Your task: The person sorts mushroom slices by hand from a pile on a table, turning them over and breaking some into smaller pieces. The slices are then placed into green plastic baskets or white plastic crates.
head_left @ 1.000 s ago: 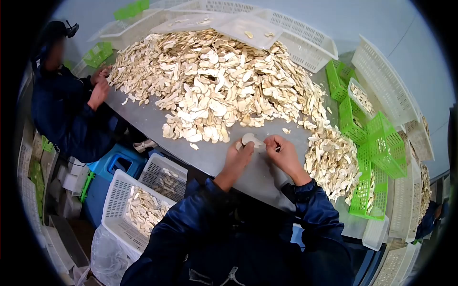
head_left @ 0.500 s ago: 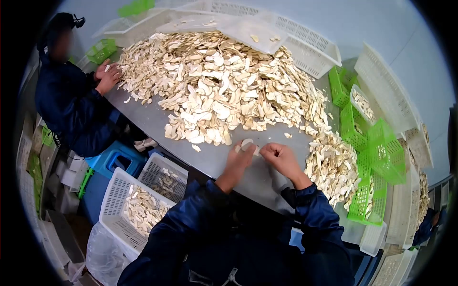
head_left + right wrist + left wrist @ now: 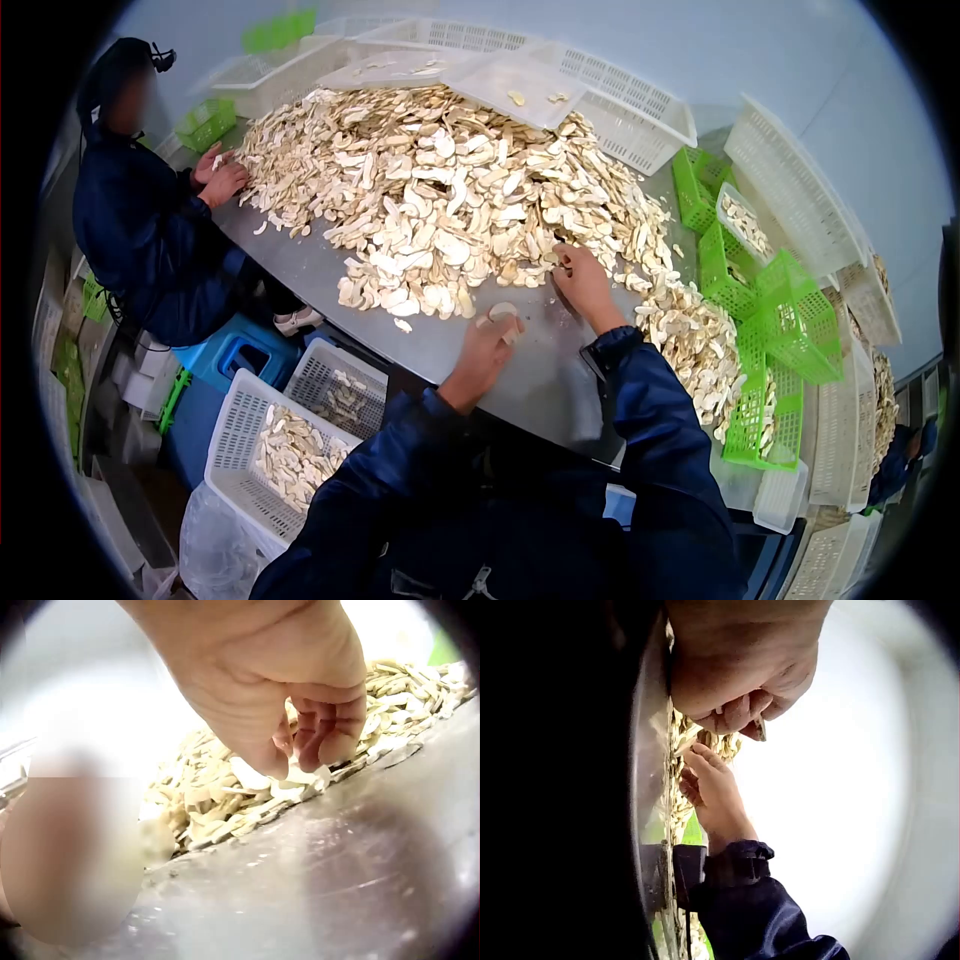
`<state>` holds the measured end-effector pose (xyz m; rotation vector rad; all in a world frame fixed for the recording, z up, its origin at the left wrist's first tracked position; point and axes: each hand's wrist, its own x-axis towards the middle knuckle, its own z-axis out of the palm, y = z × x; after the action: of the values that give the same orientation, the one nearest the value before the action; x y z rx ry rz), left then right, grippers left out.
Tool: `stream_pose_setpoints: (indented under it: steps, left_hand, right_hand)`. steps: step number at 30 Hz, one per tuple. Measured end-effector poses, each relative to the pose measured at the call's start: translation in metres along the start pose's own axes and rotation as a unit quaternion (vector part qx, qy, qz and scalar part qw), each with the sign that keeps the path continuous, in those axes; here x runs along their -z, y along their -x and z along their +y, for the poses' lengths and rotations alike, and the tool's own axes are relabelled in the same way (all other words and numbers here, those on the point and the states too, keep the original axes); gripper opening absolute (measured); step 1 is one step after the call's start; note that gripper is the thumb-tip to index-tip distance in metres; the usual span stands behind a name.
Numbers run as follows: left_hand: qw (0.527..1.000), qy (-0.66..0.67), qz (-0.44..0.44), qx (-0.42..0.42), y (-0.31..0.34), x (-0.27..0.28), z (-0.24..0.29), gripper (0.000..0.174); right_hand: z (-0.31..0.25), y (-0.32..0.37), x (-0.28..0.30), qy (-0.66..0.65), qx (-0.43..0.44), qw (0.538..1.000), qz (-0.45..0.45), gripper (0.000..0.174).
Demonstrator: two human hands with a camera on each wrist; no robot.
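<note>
Pale dried mushroom slices [image 3: 430, 190] lie in a broad heap across the metal table [image 3: 540, 380]. My left hand [image 3: 482, 358] grips a mushroom slice [image 3: 504, 310] above the near part of the table; a slice edge [image 3: 761, 729] sticks out from the curled fingers in the left wrist view. At the heap's near edge is my right hand [image 3: 588, 288], palm down. In the right wrist view its thumb and bent fingers [image 3: 339, 742] stand apart, tips right over the slices.
A smaller run of slices [image 3: 690, 350] extends down the right side, beside green baskets [image 3: 765, 420]. White crates [image 3: 640, 130] line the back. At my lower left stand white crates [image 3: 228, 430] with slices inside. Another person [image 3: 150, 220] works at the table's left end.
My right hand has moved from beside the left hand, away from me to the heap's edge. The left hand keeps its slice and has shifted slightly towards me.
</note>
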<state>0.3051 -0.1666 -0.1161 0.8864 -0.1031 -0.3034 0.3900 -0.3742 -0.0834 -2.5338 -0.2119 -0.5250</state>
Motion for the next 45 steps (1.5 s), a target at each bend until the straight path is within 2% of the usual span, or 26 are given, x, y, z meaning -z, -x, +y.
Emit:
stream_pose_setpoints:
  steps: [2, 5, 8, 11, 12, 13, 16, 18, 20, 21, 24, 25, 29, 32, 35, 38, 39, 41, 44, 45]
  left_hand:
    - [0.984, 0.148, 0.027, 0.093, 0.005, -0.002, 0.011, 0.022]
    - [0.96, 0.252, -0.049, 0.108, 0.0, 0.015, 0.008, 0.025]
    - [0.962, 0.251, -0.082, 0.07, -0.007, 0.017, -0.001, 0.028]
    - [0.961, 0.26, -0.013, 0.091, -0.003, 0.006, 0.005, 0.031]
    - [0.96, 0.261, -0.015, 0.098, -0.002, 0.003, 0.009, 0.032]
    - [0.959, 0.261, -0.018, 0.106, -0.001, -0.001, 0.013, 0.033]
    - [0.955, 0.261, -0.034, 0.136, -0.002, -0.004, 0.014, 0.034]
    - [0.954, 0.26, -0.033, 0.148, 0.0, -0.003, 0.012, 0.034]
    - [0.955, 0.257, -0.022, 0.146, 0.0, -0.001, 0.011, 0.033]
    - [0.956, 0.253, -0.021, 0.148, 0.001, -0.001, 0.012, 0.033]
    - [0.956, 0.256, -0.028, 0.143, -0.001, 0.004, 0.01, 0.031]
    - [0.954, 0.264, -0.038, 0.137, -0.003, 0.007, 0.007, 0.031]
    - [0.941, 0.302, -0.084, 0.126, -0.006, 0.017, -0.004, 0.031]
    - [0.934, 0.318, -0.104, 0.129, -0.009, 0.021, -0.008, 0.031]
    - [0.946, 0.29, -0.062, 0.132, -0.007, 0.018, -0.005, 0.03]
    - [0.952, 0.275, -0.027, 0.131, -0.003, 0.009, 0.002, 0.03]
    - [0.953, 0.273, -0.032, 0.127, -0.003, 0.006, 0.004, 0.031]
    - [0.955, 0.266, -0.041, 0.122, -0.001, 0.002, 0.007, 0.031]
    - [0.953, 0.266, -0.025, 0.141, 0.0, -0.004, 0.012, 0.033]
    - [0.954, 0.263, -0.022, 0.141, 0.0, -0.004, 0.011, 0.033]
  right_hand:
    - [-0.002, -0.004, -0.004, 0.041, 0.023, 0.999, 0.021, 0.021]
    - [-0.003, -0.009, -0.005, 0.062, 0.069, 0.995, 0.024, 0.013]
    - [-0.009, -0.005, 0.007, 0.045, 0.059, 0.996, 0.041, 0.008]
    - [0.004, -0.001, 0.011, -0.079, -0.058, 0.992, -0.077, 0.012]
    - [0.008, 0.001, 0.011, -0.118, -0.097, 0.982, -0.114, 0.013]
    - [-0.005, 0.003, 0.021, -0.195, -0.148, 0.953, -0.181, 0.017]
    - [-0.037, 0.001, 0.036, -0.4, -0.177, 0.856, -0.276, 0.019]
    - [-0.023, -0.002, 0.022, -0.259, -0.118, 0.941, -0.182, 0.015]
    - [-0.004, -0.01, 0.006, -0.093, -0.027, 0.993, -0.064, 0.014]
    - [0.003, -0.012, 0.006, -0.015, 0.001, 0.997, -0.07, 0.019]
    - [0.016, -0.011, -0.003, 0.085, 0.046, 0.992, -0.077, 0.021]
    - [0.013, -0.008, -0.001, 0.089, 0.036, 0.992, -0.085, 0.027]
    - [0.015, 0.002, 0.009, 0.113, 0.024, 0.989, -0.091, 0.024]
    - [0.006, 0.006, 0.029, 0.155, -0.034, 0.972, -0.173, 0.024]
    - [0.02, 0.011, 0.033, 0.061, -0.069, 0.975, -0.2, 0.026]
    - [0.022, 0.015, 0.037, 0.006, -0.068, 0.984, -0.164, 0.024]
    - [0.021, 0.016, 0.039, -0.097, -0.109, 0.968, -0.204, 0.025]
    - [0.0, 0.012, 0.047, -0.3, -0.186, 0.895, -0.273, 0.026]
    - [-0.001, 0.004, 0.037, -0.223, -0.132, 0.945, -0.197, 0.028]
    - [0.011, 0.001, 0.026, -0.078, -0.088, 0.985, -0.124, 0.034]
